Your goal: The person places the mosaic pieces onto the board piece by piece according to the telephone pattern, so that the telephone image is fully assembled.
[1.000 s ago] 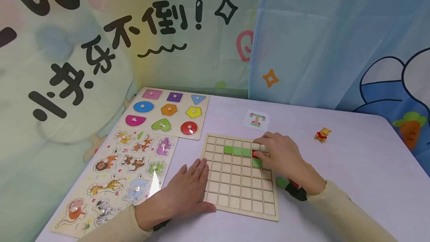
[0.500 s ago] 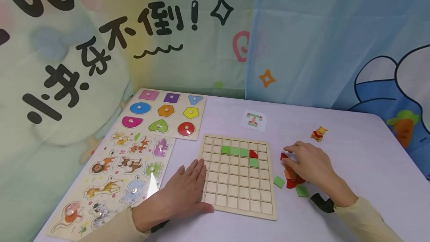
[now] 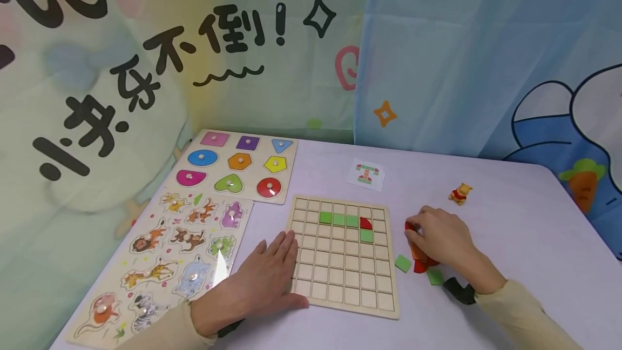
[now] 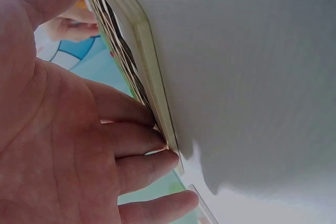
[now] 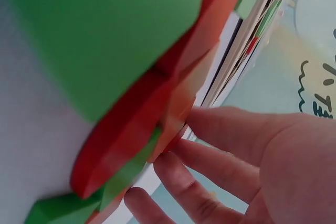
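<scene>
A wooden grid board [image 3: 340, 269] lies on the table. It bears a row of green square tiles [image 3: 338, 219], a red quarter-round tile [image 3: 365, 223] and another green tile [image 3: 366, 236] below that. My left hand [image 3: 264, 280] rests with straight fingers along the board's left edge; in the left wrist view its fingertips touch the board's side [image 4: 157, 87]. Right of the board, my right hand [image 3: 444, 239] bends over a small pile of red, orange and green tiles [image 3: 419, 258]. Its thumb and forefinger pinch a red tile [image 5: 176, 139], largely hidden by the fingers.
Left of the board lie a shape puzzle [image 3: 252, 177] and an animal puzzle [image 3: 194, 242]. A pattern card [image 3: 366, 174] is behind the board and a small bear figure [image 3: 460, 193] at the right. A loose green tile [image 3: 403, 263] lies beside the board.
My right hand has left the red quarter-round tile on the board, moved right to the pile and closed its fingers on a red tile there. The left hand stays put.
</scene>
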A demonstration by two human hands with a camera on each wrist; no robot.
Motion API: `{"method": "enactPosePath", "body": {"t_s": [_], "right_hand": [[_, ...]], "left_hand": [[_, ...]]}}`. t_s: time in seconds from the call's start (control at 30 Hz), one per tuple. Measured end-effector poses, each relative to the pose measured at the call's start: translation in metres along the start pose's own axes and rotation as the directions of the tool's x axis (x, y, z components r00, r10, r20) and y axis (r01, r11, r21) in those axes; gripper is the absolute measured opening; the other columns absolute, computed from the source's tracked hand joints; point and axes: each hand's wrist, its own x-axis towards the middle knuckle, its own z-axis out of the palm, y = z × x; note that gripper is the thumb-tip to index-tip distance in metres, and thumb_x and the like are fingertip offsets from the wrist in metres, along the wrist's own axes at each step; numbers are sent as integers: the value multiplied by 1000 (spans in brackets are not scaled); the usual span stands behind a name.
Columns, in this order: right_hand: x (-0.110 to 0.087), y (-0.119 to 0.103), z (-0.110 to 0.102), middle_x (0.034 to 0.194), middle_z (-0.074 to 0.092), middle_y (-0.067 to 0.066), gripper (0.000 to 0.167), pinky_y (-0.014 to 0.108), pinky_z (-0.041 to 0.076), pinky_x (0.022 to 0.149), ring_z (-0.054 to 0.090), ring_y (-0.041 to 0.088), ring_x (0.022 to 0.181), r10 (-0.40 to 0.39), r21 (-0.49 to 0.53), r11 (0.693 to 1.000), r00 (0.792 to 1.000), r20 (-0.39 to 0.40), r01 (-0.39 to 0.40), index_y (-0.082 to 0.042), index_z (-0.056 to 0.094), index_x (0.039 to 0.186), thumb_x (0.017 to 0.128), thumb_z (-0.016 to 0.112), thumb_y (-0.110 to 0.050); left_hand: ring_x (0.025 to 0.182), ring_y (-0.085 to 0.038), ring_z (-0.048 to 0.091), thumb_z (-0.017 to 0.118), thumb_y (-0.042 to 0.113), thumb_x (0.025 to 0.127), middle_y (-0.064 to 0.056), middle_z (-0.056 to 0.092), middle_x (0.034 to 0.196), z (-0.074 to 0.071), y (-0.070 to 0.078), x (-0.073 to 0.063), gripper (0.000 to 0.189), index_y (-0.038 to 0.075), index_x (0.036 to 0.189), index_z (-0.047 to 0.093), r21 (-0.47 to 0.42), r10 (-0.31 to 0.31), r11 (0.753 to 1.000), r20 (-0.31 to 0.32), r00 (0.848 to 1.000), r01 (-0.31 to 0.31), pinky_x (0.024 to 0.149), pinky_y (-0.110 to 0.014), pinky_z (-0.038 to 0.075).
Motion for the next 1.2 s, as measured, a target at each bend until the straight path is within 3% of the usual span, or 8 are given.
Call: {"method": "enactPosePath", "body": {"t_s": [0.43, 0.6, 0.77, 1.1, 1.2], "right_hand": [[-1, -4, 1, 106, 71, 12, 32, 38, 52, 65, 64, 25, 87, -118, 1, 993, 992, -54, 118, -8, 78, 117, 85, 76, -5], [-1, 1, -4, 105, 72, 15, 31, 42, 53, 66, 66, 27, 87, -49, 3, 999, 995, -83, 49, -5, 77, 116, 88, 77, -18], [0, 2, -3, 93, 70, 11, 45, 41, 49, 66, 59, 21, 77, 20, -19, 1000, 999, -32, -21, -5, 78, 110, 82, 83, -40], [0, -2, 1, 87, 70, 5, 31, 31, 46, 60, 55, 15, 70, -38, 16, 999, 998, -57, 39, -6, 81, 104, 84, 85, -28], [-1, -3, 2, 89, 71, 5, 31, 33, 48, 61, 56, 15, 71, -45, 6, 999, 997, -58, 45, -5, 80, 106, 84, 84, -27]], "left_hand": [[154, -33, 35, 62, 74, 86, -20, 32, 167, 0, 0, -1, 108, -3, 156, 36, -8, 3, 1000, 0, 1000, -3, 116, -55, 41], [154, -34, 36, 63, 73, 86, -21, 33, 166, -1, 1, -2, 107, -4, 156, 36, -28, 5, 1000, -7, 1000, -5, 116, -55, 41], [154, -34, 35, 64, 73, 86, -21, 33, 166, -1, 0, -2, 107, -4, 156, 36, -31, 0, 1000, -8, 1000, 0, 116, -56, 41], [155, -34, 35, 61, 73, 88, -21, 32, 166, -1, 0, -2, 107, -4, 156, 35, -26, 5, 1000, -3, 1000, -5, 117, -55, 41], [155, -33, 35, 61, 73, 88, -21, 32, 166, -2, 0, -2, 106, -4, 156, 36, -20, 8, 1000, -1, 1000, -8, 116, -54, 41]]}}
